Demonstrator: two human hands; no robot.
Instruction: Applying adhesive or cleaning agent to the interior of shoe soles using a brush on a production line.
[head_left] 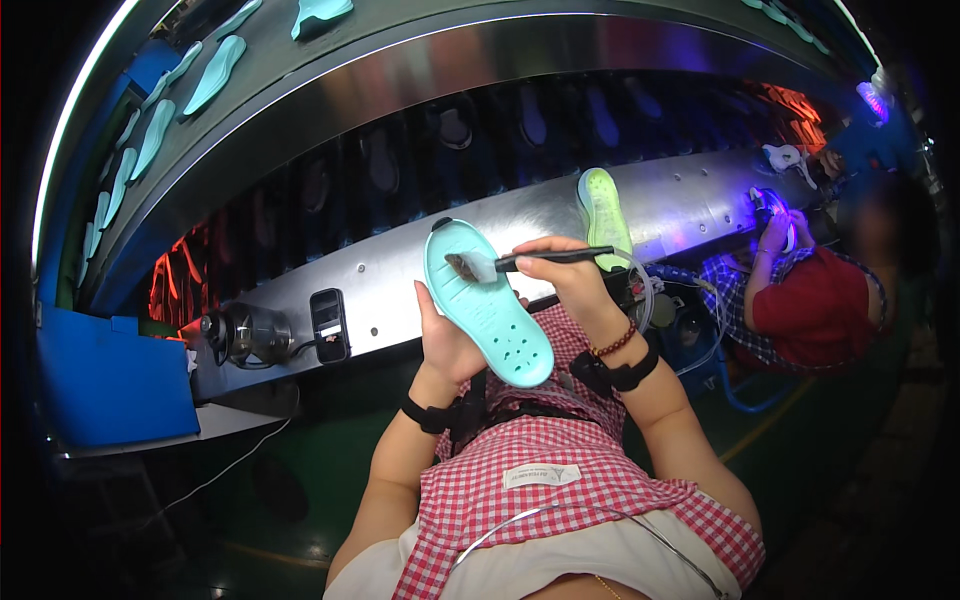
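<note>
A light turquoise shoe sole point(487, 305) with holes at its near end is gripped by my left hand point(447, 338), whose thumb lies along the left edge. My right hand point(572, 277) is closed around the black handle of a glue brush point(560, 256). The brush's dark bristles rest against the upper part of the sole's face. A clear tube point(648, 290) runs from the handle's end down past my right wrist. Just beyond my right hand, a yellow-green shoe sole point(605, 215) lies on the metal ledge.
A metal ledge point(420, 247) runs across in front of me. On its left stand a glass pot point(250, 333) and a black tray point(329, 325). Turquoise soles point(216, 75) lie on the conveyor point(262, 60) above. At the right, a person in red point(815, 310) works under violet light.
</note>
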